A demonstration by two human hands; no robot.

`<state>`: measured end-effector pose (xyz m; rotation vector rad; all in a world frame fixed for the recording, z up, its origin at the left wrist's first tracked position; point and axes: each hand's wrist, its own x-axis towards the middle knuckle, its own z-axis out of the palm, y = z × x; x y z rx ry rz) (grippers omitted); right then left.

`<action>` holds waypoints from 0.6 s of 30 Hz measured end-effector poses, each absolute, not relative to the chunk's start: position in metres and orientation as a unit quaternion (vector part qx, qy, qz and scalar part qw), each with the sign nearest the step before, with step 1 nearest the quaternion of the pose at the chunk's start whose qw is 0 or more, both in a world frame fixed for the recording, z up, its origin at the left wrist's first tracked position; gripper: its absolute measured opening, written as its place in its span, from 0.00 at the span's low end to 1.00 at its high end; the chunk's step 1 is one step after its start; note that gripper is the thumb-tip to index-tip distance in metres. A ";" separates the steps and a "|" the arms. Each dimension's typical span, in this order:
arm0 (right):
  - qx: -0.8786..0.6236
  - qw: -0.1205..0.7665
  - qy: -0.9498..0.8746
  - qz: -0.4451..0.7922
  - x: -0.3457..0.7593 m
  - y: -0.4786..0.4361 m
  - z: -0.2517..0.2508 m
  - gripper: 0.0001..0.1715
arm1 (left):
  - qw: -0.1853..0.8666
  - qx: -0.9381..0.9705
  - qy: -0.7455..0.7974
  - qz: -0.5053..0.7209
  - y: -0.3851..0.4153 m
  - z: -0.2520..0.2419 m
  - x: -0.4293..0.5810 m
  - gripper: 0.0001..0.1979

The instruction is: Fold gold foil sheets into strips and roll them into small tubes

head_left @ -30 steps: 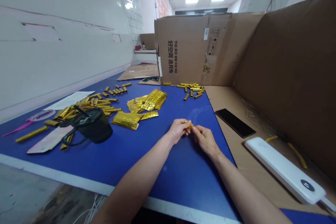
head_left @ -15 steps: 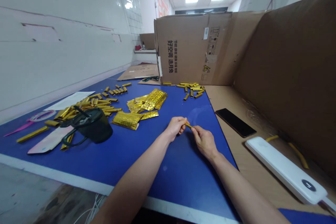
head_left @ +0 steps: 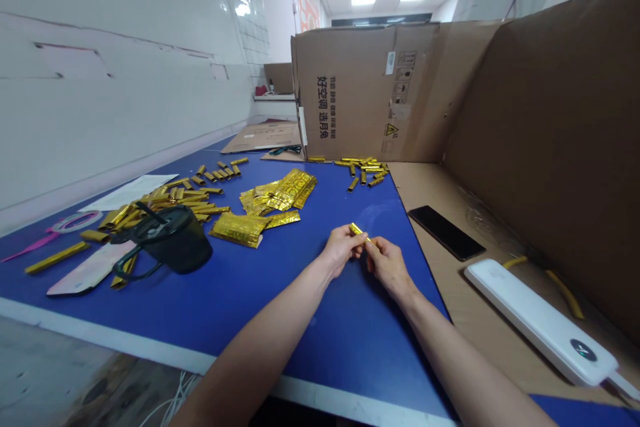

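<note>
Left hand (head_left: 343, 250) and right hand (head_left: 389, 268) are nearly together over the blue bench (head_left: 240, 293), both pinching a small gold piece (head_left: 356, 229); its far end pokes out past the left fingers, while the right fingertips have the near end; some flat gold packets (head_left: 291, 190) sit left of that, with a messy heap of gold tubes (head_left: 163, 200) behind a dark mug (head_left: 175, 243); over on the right there's a black phone (head_left: 447, 232) lying near a chunky white power bank (head_left: 535, 317).
</note>
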<state>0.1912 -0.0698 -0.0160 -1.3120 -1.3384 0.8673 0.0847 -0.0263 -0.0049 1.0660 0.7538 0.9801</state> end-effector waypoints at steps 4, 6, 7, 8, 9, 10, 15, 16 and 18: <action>-0.526 0.504 -0.567 0.384 0.191 -0.071 -0.013 0.16 | 0.670 0.467 0.369 0.444 -0.024 -0.004 0.082 0.14; -0.515 0.507 -0.568 0.393 0.190 -0.072 -0.012 0.16 | 0.661 0.458 0.383 0.455 -0.020 -0.002 0.078 0.15; -0.511 0.507 -0.569 0.398 0.189 -0.073 -0.012 0.15 | 0.654 0.454 0.390 0.461 -0.019 -0.002 0.077 0.15; -0.508 0.508 -0.569 0.401 0.189 -0.073 -0.012 0.15 | 0.648 0.452 0.397 0.467 -0.018 -0.001 0.075 0.15; -0.504 0.509 -0.568 0.404 0.188 -0.073 -0.012 0.15 | 0.641 0.450 0.404 0.472 -0.016 -0.001 0.074 0.16; -0.502 0.510 -0.568 0.406 0.188 -0.073 -0.013 0.15 | 0.636 0.450 0.410 0.475 -0.016 -0.001 0.073 0.16; -0.516 0.505 -0.555 0.413 0.186 -0.073 -0.013 0.15 | 0.618 0.452 0.423 0.484 -0.015 -0.001 0.072 0.17; -0.523 0.500 -0.552 0.415 0.186 -0.073 -0.013 0.15 | 0.615 0.452 0.425 0.487 -0.015 -0.002 0.072 0.17; -0.535 0.491 -0.547 0.417 0.185 -0.073 -0.012 0.16 | 0.609 0.449 0.427 0.495 -0.014 -0.002 0.072 0.18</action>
